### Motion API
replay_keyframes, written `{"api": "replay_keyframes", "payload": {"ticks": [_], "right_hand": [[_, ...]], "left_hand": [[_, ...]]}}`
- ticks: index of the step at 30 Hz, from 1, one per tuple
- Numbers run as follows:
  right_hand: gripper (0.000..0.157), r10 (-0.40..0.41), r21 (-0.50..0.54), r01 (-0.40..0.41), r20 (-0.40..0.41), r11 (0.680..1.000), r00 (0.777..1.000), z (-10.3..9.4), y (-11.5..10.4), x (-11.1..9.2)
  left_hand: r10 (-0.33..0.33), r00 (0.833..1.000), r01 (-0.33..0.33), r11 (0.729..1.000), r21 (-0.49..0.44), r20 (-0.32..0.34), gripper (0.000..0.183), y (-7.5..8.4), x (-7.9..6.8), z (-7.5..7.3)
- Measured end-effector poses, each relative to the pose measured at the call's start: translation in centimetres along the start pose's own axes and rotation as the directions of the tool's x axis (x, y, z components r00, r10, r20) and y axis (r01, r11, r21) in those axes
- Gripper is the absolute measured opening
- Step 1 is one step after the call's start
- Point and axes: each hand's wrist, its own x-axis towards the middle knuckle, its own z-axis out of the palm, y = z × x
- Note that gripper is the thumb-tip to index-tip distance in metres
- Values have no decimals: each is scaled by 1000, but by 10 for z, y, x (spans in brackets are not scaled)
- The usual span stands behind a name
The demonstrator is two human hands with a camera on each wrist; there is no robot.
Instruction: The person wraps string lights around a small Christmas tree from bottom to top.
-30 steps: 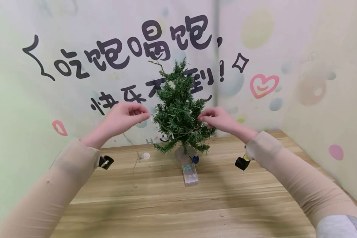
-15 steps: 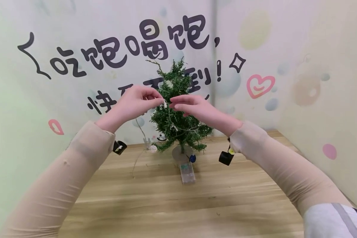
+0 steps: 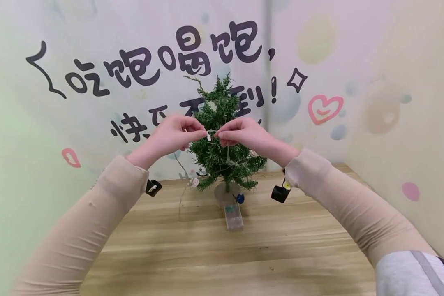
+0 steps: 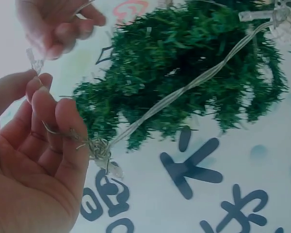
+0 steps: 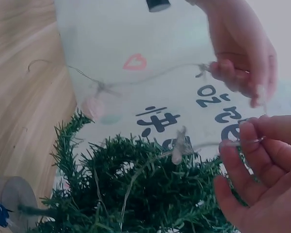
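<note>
A small artificial Christmas tree [image 3: 222, 105] stands upright, with a string of fairy lights [image 4: 184, 90] partly draped round it. My left hand [image 3: 177, 133] pinches the string beside a small clear bulb [image 3: 209, 137], and more of the string hangs below this hand. Close by on the right, my right hand [image 3: 244, 133] pinches the wire between thumb and forefinger. A short stretch of wire spans the two hands in front of the tree's middle. In the right wrist view, another knotted bulb [image 5: 180, 145] lies over the branches [image 5: 136, 194].
The tree's round grey base [image 3: 222, 190] stands on a wooden table [image 3: 192, 246]. Before it lies a clear flat box [image 3: 234, 218], with a blue ball ornament [image 3: 240, 198] next to it. A pale round ornament [image 3: 193, 182] hangs at the left. Behind is a printed wall [image 3: 318, 41].
Both hands came from the tree's sides to its front middle and rose slightly. My right fingers, loosely extended half a second ago, now pinch the wire. The hanging string at the left moved rightward.
</note>
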Motion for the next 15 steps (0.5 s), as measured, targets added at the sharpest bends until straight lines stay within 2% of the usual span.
{"api": "replay_keyframes", "payload": {"ticks": [6, 9, 15], "right_hand": [[24, 43, 38, -41, -41, 998, 998, -9, -3, -3], [22, 60, 43, -58, -46, 997, 997, -13, -4, -6], [23, 46, 2, -46, -32, 999, 998, -19, -2, -8]], "left_hand": [[-81, 996, 82, 996, -26, 34, 20, -13, -4, 5], [-90, 994, 95, 993, -77, 61, 25, -23, -5, 7], [-111, 980, 143, 970, -195, 167, 33, -43, -8, 7]]}}
